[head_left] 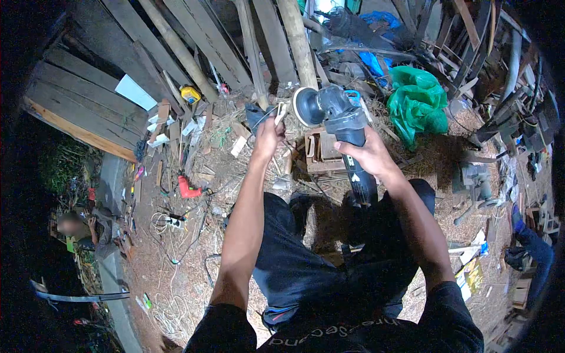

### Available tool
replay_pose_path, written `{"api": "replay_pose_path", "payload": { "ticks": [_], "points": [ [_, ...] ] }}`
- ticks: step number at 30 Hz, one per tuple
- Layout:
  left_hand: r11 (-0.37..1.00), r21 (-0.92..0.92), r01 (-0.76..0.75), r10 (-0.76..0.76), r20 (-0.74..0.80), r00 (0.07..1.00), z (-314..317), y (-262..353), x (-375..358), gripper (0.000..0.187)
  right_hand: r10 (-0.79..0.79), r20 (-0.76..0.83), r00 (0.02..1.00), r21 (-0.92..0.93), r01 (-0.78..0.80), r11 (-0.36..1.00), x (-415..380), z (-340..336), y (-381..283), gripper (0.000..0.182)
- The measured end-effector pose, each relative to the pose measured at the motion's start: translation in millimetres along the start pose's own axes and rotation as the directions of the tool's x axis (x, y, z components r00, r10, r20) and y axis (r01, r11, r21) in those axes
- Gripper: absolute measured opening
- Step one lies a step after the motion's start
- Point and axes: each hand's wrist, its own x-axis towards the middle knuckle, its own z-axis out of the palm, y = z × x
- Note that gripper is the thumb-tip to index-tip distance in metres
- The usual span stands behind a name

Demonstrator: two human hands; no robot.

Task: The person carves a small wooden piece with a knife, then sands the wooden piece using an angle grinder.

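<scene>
My right hand [372, 154] is wrapped round the body of a black angle grinder [347, 132]. The grinder's pale round sanding disc [305, 107] faces left, towards my other hand. My left hand [268, 138] is closed on a small light wooden piece [282, 112], which sits just left of the disc; a narrow gap shows between them. Below the grinder head, a wooden box or block [322, 154] rests on the ground between my feet. A dark pointed object [256, 116] shows behind my left fingers.
A green plastic bag [416, 103] lies at the right. A red power drill [189, 187] and tangled cords [170, 220] are on the littered ground at the left. Planks [206, 41] lean at the back, near a yellow object [190, 94]. Another person [97, 229] is at the far left.
</scene>
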Motion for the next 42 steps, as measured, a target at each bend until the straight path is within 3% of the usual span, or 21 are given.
{"api": "replay_pose_path", "payload": {
  "ticks": [1,5,8,9,11,16,19,22,25,28,29,32,34,38,40,42],
  "points": [
    [0.997,-0.076,-0.002,0.003,0.01,1.0,-7,-8,5,0.045,0.016,-0.006,1.0,-0.001,-0.016,1.0,1,0,3,0.032],
    [0.998,0.047,-0.05,0.047,0.066,0.997,-32,-24,20,0.046,0.05,-0.026,0.998,0.009,-0.05,0.999,4,-7,12,0.036],
    [0.998,0.068,0.012,-0.002,-0.144,0.99,-19,-15,13,0.049,0.159,0.04,0.986,0.031,-0.16,0.987,-2,-6,-6,0.039],
    [0.991,0.131,-0.013,0.031,-0.131,0.991,-19,-14,13,0.049,0.212,0.072,0.975,0.041,-0.215,0.976,-5,-5,-11,0.04],
    [0.965,0.255,-0.069,0.096,-0.094,0.991,-20,-12,13,0.05,0.091,0.052,0.994,-0.024,-0.09,0.996,-5,-4,-3,0.037],
    [0.984,0.176,-0.034,0.056,-0.121,0.991,-27,-13,9,0.051,-0.015,0.081,0.997,-0.029,0.018,0.999,2,-5,16,0.045],
    [0.989,0.145,-0.037,0.053,-0.109,0.993,-29,-15,11,0.05,0.115,0.077,0.99,-0.026,-0.113,0.993,0,-6,8,0.044],
    [0.983,0.179,-0.03,0.054,-0.129,0.99,-28,-25,19,0.05,0.114,0.07,0.991,-0.026,-0.112,0.993,-2,-5,4,0.044],
    [0.978,0.196,-0.075,0.103,-0.137,0.985,-28,-33,23,0.051,-0.038,0.031,0.999,-0.077,0.04,0.996,0,-3,9,0.04],
    [0.97,0.201,-0.135,0.173,-0.184,0.968,-25,-16,10,0.052,0.153,0.077,0.985,-0.026,-0.152,0.988,-4,-3,-5,0.037],
    [0.968,0.201,-0.153,0.196,-0.216,0.956,-25,-8,4,0.053,0.117,0.066,0.991,-0.03,-0.115,0.993,-3,-3,-1,0.036],
    [0.861,0.462,-0.215,0.286,-0.089,0.954,-39,-13,9,0.053,0.054,0.037,0.998,-0.024,-0.053,0.998,-1,-2,7,0.035],
    [0.797,0.548,-0.253,0.343,-0.066,0.937,-35,-12,9,0.053,0.084,0.041,0.996,-0.002,-0.084,0.996,-3,-2,4,0.036],
    [0.664,0.689,-0.29,0.453,-0.062,0.889,-21,-9,4,0.054,0.028,0.023,0.999,-0.128,-0.025,0.991,0,-2,13,0.039],
    [0.75,0.631,-0.197,0.37,-0.154,0.916,-23,-6,5,0.057,0.039,0.0,0.999,-0.266,-0.038,0.963,2,-3,11,0.041],
    [0.849,0.526,-0.051,0.197,-0.226,0.954,-27,-1,6,0.059,-0.091,-0.045,0.995,-0.323,0.072,0.944,7,-3,23,0.044]
  ]
}}
